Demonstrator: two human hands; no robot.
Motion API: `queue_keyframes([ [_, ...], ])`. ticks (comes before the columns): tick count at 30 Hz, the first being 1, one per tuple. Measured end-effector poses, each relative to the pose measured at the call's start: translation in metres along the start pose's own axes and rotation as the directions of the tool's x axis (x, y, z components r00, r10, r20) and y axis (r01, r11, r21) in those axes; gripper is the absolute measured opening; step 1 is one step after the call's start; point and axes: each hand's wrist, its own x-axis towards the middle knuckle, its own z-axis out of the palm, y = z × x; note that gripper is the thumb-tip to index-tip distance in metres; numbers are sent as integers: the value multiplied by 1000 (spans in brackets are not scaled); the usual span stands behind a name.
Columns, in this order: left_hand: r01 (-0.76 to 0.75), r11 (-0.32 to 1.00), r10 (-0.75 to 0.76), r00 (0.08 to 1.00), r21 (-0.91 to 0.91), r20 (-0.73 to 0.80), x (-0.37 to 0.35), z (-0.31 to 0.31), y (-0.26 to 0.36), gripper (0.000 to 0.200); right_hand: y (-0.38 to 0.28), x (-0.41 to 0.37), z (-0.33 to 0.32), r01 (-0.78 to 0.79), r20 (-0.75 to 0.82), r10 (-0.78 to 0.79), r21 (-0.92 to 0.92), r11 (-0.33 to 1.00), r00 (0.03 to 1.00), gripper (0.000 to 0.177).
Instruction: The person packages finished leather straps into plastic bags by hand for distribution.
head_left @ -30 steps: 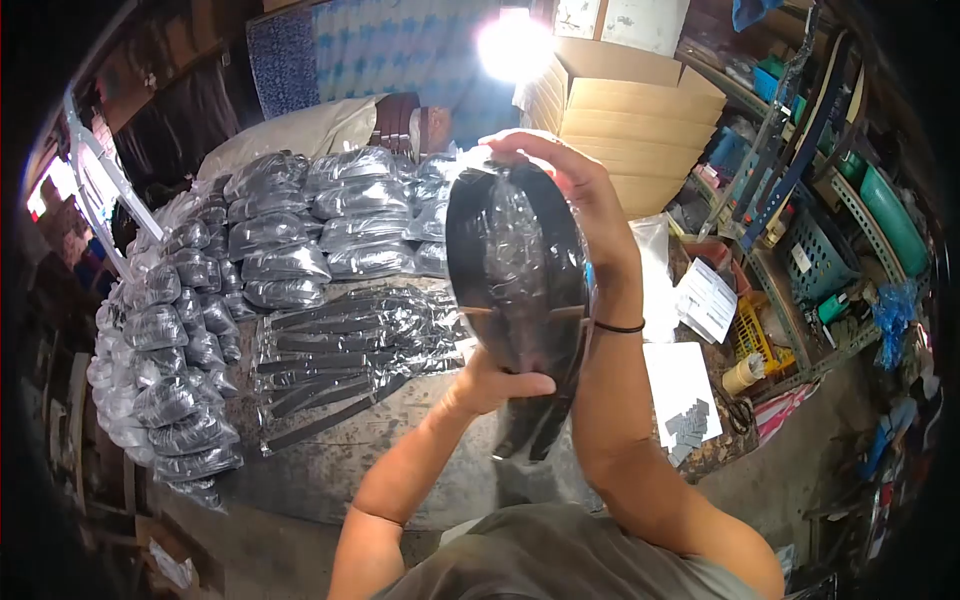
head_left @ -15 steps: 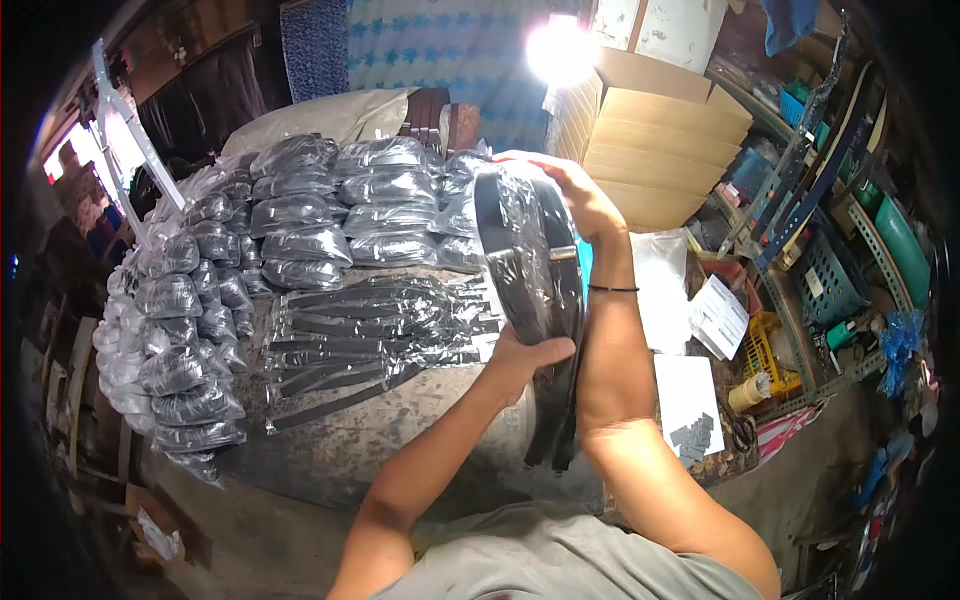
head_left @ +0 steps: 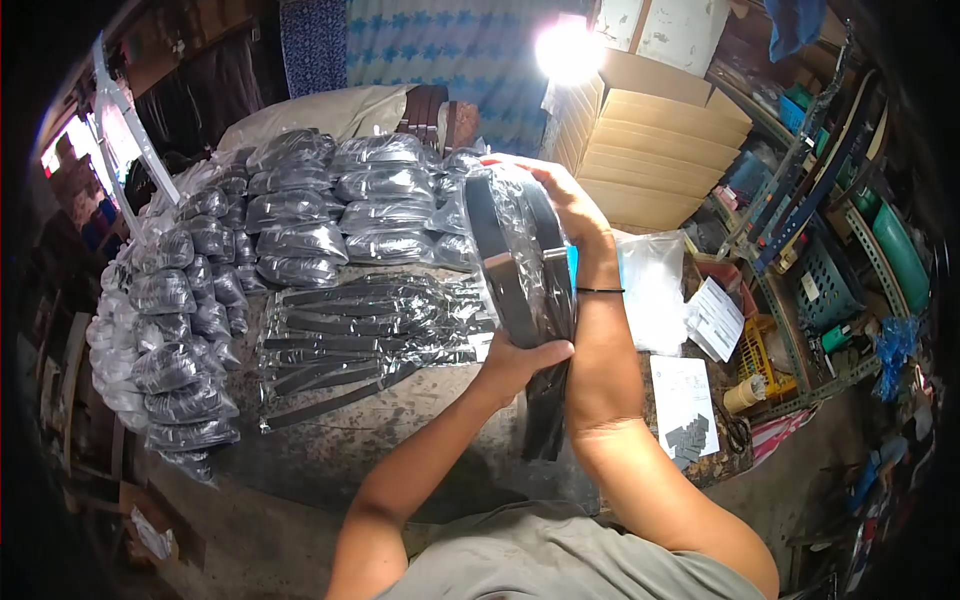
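A bundle of black belts [head_left: 512,290] in clear plastic stands raised over the table in front of me, looped at the top with its ends hanging down. My left hand [head_left: 516,366] grips its lower part, the thumb laid across the front. Around the upper loop curls my right hand [head_left: 568,200], some of its fingers hidden behind the bundle. Left of my hands, several black belts in clear sleeves [head_left: 340,335] lie flat on the worn table [head_left: 450,400]. Beyond them are stacked many plastic-wrapped black bundles [head_left: 300,212].
More wrapped bundles [head_left: 170,370] pile up along the table's left side. At the right lie clear plastic bags [head_left: 650,285], a white paper [head_left: 680,390] with small dark pieces, and a yellow basket [head_left: 765,350]. Cardboard boxes [head_left: 660,140] stand behind, beside a cluttered shelf [head_left: 790,300].
The belt bundle and both hands have shifted slightly left in view, and the bundle's lower ends sit a little higher. Both hands keep their hold.
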Motion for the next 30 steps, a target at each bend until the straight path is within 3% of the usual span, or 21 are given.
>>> queue_keyframes([
  [4, -48, 997, 48, 999, -66, 5, 2, 2, -7, 35, -1, -7, 1, -24, 51, 24, -10, 1000, 998, 76],
  [7, -80, 994, 79, 997, -80, -15, 4, 1, -3, 37, 16, -7, 1, 6, -17, -4, 152, 988, 1000, 77],
  [10, -38, 994, 39, 999, -103, 15, 7, 0, -7, 38, 31, -5, -4, -27, -70, 25, -23, 999, 997, 69],
  [13, 11, 996, -6, 998, -86, 61, 9, 2, -7, 37, 18, -5, -8, 19, 35, -18, -29, 999, 999, 57],
  [14, 15, 997, -9, 997, -72, 77, 9, 4, -7, 37, 13, -4, -7, 17, 54, -25, 139, 990, 998, 52],
  [16, -2, 999, 4, 1000, -45, 28, 12, 4, -7, 36, 13, -4, -6, 11, 69, -33, 301, 953, 997, 48],
  [18, -87, 993, 89, 996, -82, 23, 15, -1, -9, 34, 19, -3, -2, -9, 96, -10, 190, 982, 995, 45],
  [19, -16, 995, 14, 1000, -96, -16, 17, -5, -13, 32, 21, -3, 0, -20, 90, 10, 104, 994, 996, 44],
  [20, -16, 995, 14, 1000, -99, -20, 18, -8, -15, 32, 26, -2, -3, -22, 94, 12, 106, 994, 996, 44],
  [22, -48, 976, 41, 998, -211, -38, 18, -10, -13, 31, 39, -1, -15, -42, 143, 56, -96, 994, 988, 47],
  [24, -13, 979, 8, 1000, -202, -25, 19, -12, -13, 32, 40, -1, -22, -38, 180, 79, -220, 975, 980, 49],
  [25, 21, 981, -23, 1000, -192, -8, 20, -12, -14, 33, 36, -5, -25, -93, 170, 123, -176, 980, 978, 49],
  [28, 48, 985, -49, 999, -164, 0, 27, -1, -22, 36, 39, -9, -26, 12, 127, 16, -221, 975, 992, 48],
  [30, 39, 990, -40, 999, -136, -6, 29, 7, -23, 37, 44, -15, -17, 41, -31, -37, 142, 989, 999, 50],
])
